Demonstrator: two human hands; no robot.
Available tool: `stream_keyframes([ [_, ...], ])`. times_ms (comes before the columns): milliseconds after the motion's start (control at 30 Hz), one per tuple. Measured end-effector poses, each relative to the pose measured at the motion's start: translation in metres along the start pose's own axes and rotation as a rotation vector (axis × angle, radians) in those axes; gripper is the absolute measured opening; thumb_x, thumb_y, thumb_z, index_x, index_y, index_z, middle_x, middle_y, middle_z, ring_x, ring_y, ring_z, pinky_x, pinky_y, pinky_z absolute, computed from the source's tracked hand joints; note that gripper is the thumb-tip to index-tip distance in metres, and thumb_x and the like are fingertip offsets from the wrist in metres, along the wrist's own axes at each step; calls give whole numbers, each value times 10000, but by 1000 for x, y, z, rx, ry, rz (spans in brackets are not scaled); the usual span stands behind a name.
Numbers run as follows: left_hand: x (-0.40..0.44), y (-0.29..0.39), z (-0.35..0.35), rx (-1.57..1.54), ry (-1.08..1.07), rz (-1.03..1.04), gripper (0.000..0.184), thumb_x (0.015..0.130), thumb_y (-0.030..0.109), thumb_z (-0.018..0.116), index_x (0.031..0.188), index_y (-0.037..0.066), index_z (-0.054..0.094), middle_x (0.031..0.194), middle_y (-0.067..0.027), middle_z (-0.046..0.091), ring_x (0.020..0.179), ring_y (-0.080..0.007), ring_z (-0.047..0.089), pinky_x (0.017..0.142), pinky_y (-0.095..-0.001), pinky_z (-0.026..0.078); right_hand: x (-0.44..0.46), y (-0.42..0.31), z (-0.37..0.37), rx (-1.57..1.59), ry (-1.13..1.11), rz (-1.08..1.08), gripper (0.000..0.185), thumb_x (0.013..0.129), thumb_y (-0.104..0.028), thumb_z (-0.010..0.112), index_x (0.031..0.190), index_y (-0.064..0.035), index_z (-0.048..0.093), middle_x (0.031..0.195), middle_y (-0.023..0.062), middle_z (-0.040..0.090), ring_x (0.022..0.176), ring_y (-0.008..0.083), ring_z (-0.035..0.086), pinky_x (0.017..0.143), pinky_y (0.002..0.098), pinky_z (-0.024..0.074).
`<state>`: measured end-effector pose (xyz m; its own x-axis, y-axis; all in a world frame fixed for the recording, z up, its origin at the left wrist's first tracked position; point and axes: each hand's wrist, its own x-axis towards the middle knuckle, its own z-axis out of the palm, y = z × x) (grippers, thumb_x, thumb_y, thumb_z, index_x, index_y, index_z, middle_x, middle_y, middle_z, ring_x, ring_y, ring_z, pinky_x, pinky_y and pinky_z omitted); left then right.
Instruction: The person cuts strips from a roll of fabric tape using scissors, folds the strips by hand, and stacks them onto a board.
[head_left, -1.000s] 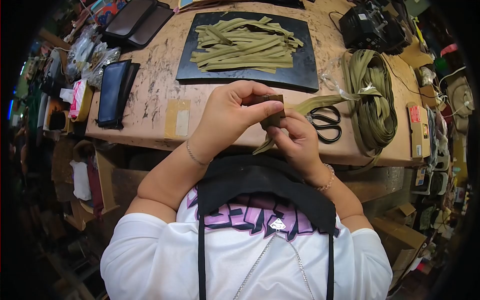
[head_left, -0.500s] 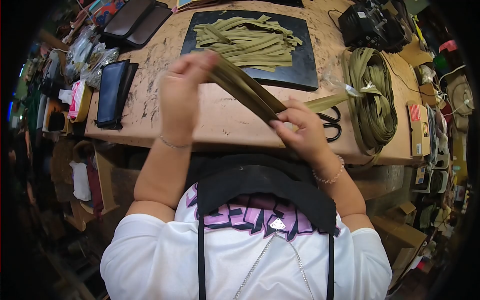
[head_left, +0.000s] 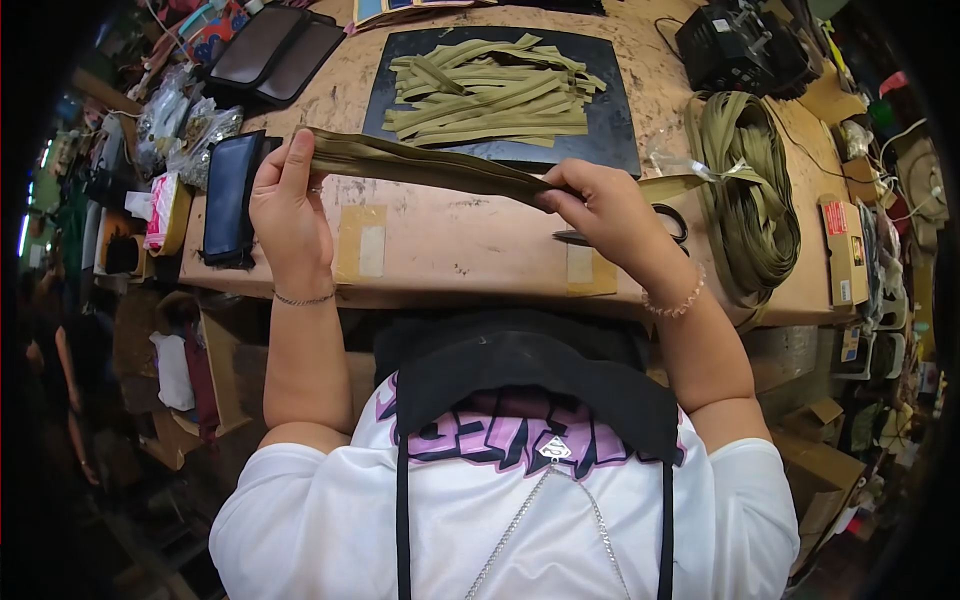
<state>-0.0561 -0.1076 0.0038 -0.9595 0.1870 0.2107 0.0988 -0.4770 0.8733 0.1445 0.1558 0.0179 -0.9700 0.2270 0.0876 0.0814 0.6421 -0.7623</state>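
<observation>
In the head view, the left hand (head_left: 290, 208) and right hand (head_left: 608, 208) hold a folded length of olive zipper tape (head_left: 420, 165) stretched above the counter (head_left: 470, 262), near the front edge of a black board (head_left: 615, 125). The left fingers pinch its left end between thumb and forefinger; the right fingers grasp the other end, thumb pressed against it. A pile of cut olive strips (head_left: 490, 95) lies on the board. Scissors (head_left: 683, 226) rest on the counter, partly hidden by the right hand, one dark tip showing to its left. A flat olive band (head_left: 675, 187) runs between the right hand and a large coil (head_left: 750, 225); whether it joins the held piece cannot be told. The left hand overlaps the edge of a dark case (head_left: 230, 195). Near it, a brown tape patch (head_left: 350, 245) sticks to the counter.
</observation>
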Motion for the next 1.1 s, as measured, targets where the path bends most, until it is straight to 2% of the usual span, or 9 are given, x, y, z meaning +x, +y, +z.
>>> stream_keyframes([
  [233, 15, -32, -9, 398, 52, 114, 184, 930, 129, 736, 1034, -11, 678, 971, -74, 721, 860, -122, 665, 780, -236, 513, 4, 6, 2, -271, -47, -169, 154, 874, -161, 676, 935, -20, 691, 794, 155, 677, 749, 333, 655, 685, 404, 517],
  [367, -15, -39, 35, 1151, -427, 700, 468, 852, 300, 778, 1267, 147, 627, 1294, -93, 620, 1191, -271, 569, 1043, -401, 413, 2, 17, 8, -432, -59, -310, 121, 853, -158, 673, 867, -38, 673, 762, 134, 668, 750, 344, 651, 687, 437, 517],
  [467, -71, -33, 86, 1258, -813, 796, 573, 834, 339, 767, 1339, 150, 571, 1310, -72, 597, 1208, -293, 545, 1052, -406, 378, -4, 24, 15, -498, -53, -412, 91, 828, -139, 686, 814, -58, 645, 730, 115, 655, 720, 325, 649, 683, 430, 511],
  [600, -84, -62, 95, 1067, -972, 510, 505, 848, 290, 748, 1291, 119, 577, 1203, -78, 609, 1110, -306, 563, 952, -405, 407, -9, 28, 11, -468, 21, -454, 105, 809, -140, 680, 773, -58, 623, 650, 120, 626, 646, 325, 641, 663, 429, 512],
  [633, -86, -67, 100, 1009, -913, 569, 351, 844, 237, 740, 1150, 95, 639, 1027, -80, 634, 997, -297, 580, 886, -410, 416, -10, 28, 9, -455, 61, -463, 111, 803, -138, 671, 753, -57, 613, 610, 123, 611, 612, 328, 637, 652, 432, 516],
  [733, -86, -79, 100, 1005, -917, 521, 207, 843, 196, 734, 1010, 86, 681, 889, -69, 644, 910, -278, 594, 840, -391, 417, -18, 37, 7, -537, 47, -440, 129, 804, -158, 684, 760, -57, 616, 602, 123, 601, 621, 328, 632, 649, 428, 509],
  [933, -88, -79, 103, 979, -1007, 504, 122, 846, 179, 727, 939, 105, 698, 825, -46, 640, 842, -261, 593, 783, -382, 401, -31, 45, 1, -444, 70, -390, 135, 815, -178, 693, 764, -77, 620, 597, 109, 598, 625, 335, 616, 734, 428, 503],
  [1033, -88, -74, 106, 1036, -1044, 474, 85, 847, 157, 726, 903, 96, 710, 800, -56, 645, 818, -274, 600, 800, -382, 392, -37, 47, -1, -494, -83, -287, 141, 822, -152, 699, 917, -54, 664, 802, 156, 639, 801, 337, 626, 775, 421, 499],
  [1100, -80, -71, 107, 1000, -1029, 364, 69, 850, 138, 723, 898, 88, 725, 786, -66, 660, 768, -247, 611, 773, -356, 411, -40, 34, -9, -472, 156, -332, 159, 823, -132, 683, 956, -56, 638, 933, 170, 640, 898, 353, 618, 842, 430, 490],
])
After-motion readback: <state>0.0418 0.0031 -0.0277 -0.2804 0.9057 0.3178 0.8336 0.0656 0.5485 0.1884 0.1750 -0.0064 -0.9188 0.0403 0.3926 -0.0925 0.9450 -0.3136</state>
